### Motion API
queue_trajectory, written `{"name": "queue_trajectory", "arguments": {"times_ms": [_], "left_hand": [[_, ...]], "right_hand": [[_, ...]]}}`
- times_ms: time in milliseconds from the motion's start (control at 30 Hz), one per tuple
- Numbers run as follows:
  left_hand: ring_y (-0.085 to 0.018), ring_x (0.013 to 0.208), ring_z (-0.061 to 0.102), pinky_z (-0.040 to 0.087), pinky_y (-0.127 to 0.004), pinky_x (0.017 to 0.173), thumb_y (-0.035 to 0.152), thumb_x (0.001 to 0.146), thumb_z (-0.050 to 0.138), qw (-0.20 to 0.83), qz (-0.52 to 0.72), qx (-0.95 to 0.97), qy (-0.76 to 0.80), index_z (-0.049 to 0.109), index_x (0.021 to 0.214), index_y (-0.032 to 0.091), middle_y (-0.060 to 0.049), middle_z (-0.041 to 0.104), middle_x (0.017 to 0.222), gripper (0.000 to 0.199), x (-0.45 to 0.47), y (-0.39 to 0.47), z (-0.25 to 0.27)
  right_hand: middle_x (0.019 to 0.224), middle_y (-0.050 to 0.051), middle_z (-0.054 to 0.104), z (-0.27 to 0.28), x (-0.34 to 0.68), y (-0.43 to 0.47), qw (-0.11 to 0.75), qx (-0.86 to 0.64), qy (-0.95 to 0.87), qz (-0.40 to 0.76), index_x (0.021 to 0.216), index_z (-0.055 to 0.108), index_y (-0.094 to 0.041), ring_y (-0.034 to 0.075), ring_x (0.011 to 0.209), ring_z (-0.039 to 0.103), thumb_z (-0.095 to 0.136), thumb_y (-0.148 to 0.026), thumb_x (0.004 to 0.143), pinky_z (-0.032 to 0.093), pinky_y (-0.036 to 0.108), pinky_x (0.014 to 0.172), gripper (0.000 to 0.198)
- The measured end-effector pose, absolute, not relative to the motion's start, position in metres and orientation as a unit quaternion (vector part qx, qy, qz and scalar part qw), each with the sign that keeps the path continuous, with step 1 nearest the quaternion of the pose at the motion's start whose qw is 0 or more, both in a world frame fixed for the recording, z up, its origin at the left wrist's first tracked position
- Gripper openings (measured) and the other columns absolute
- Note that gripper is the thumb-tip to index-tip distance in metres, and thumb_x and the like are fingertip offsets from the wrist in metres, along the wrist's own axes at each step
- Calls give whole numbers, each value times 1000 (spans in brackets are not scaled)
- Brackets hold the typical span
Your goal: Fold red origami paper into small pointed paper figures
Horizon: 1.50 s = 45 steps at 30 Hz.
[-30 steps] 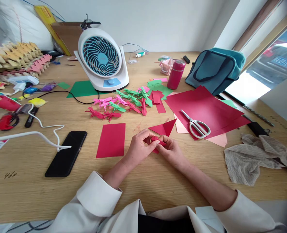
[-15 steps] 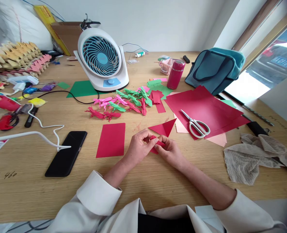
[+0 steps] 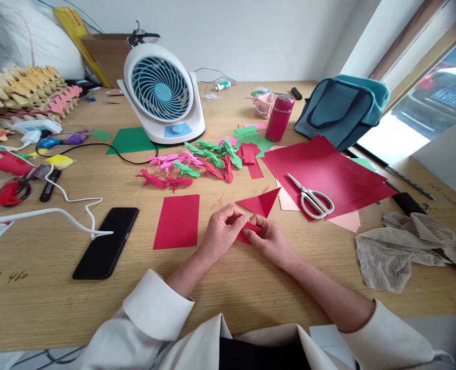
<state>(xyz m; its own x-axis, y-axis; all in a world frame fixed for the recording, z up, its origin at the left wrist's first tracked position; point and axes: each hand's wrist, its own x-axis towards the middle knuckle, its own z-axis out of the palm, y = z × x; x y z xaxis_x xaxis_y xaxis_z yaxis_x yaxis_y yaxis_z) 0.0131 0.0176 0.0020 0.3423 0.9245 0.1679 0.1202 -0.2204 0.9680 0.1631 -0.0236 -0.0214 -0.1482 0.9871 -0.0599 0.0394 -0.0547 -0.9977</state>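
Between my two hands is a small folded piece of red paper, partly hidden by the fingers. My left hand pinches its left side between thumb and fingers. From the right, my right hand grips the same piece, thumb laid along its edge. Just beyond the fingertips lies a red paper triangle. A red paper rectangle rests flat to the left of my left hand. Farther back sits a pile of folded green, pink and red paper figures.
Scissors lie on large red sheets at right, near a crumpled cloth. A phone and white cable are at left. Behind stand a fan, a red flask and a teal bag.
My left thumb has shifted slightly on the folded red paper, showing a little more of it. Both hands otherwise stay in place, and the objects around them have not moved.
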Motion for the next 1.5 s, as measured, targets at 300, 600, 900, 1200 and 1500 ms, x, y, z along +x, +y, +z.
{"name": "queue_trajectory", "arguments": {"times_ms": [300,600,900,1200,1500], "left_hand": [[-12,71,56,43,-23,69,34,91,57,505,409,648,398,66,75,14,-1,64,73,27,11,22,-3],[-10,64,49,40,-22,60,28,76,73,480,379,662,434,61,73,15,2,57,73,18,14,21,-3],[-11,66,50,41,-23,62,27,78,71,447,410,673,424,58,64,16,2,56,70,22,12,24,0],[-14,71,55,44,-26,65,30,79,71,458,385,681,421,65,76,16,-1,60,76,15,12,25,-7],[-11,65,46,38,-24,60,26,81,68,415,403,703,414,54,64,17,2,49,68,24,12,25,-6]], "right_hand": [[67,-4,47,-21,163,-22,442,-487,-518,548,75,48,-19,10,58,38,64,-42,84,34,23,54,29],[69,-3,54,-23,163,-20,476,-489,-491,542,78,53,-18,10,60,45,67,-47,83,36,23,56,32],[79,-1,64,-25,163,-19,473,-467,-477,575,86,57,-20,12,64,54,69,-47,81,43,25,59,30],[83,1,69,-29,163,-18,482,-472,-473,567,92,61,-20,14,66,58,69,-46,82,45,26,61,29],[93,3,70,-33,164,-18,488,-459,-478,569,97,63,-21,18,79,64,70,-45,82,50,29,69,29]]}}
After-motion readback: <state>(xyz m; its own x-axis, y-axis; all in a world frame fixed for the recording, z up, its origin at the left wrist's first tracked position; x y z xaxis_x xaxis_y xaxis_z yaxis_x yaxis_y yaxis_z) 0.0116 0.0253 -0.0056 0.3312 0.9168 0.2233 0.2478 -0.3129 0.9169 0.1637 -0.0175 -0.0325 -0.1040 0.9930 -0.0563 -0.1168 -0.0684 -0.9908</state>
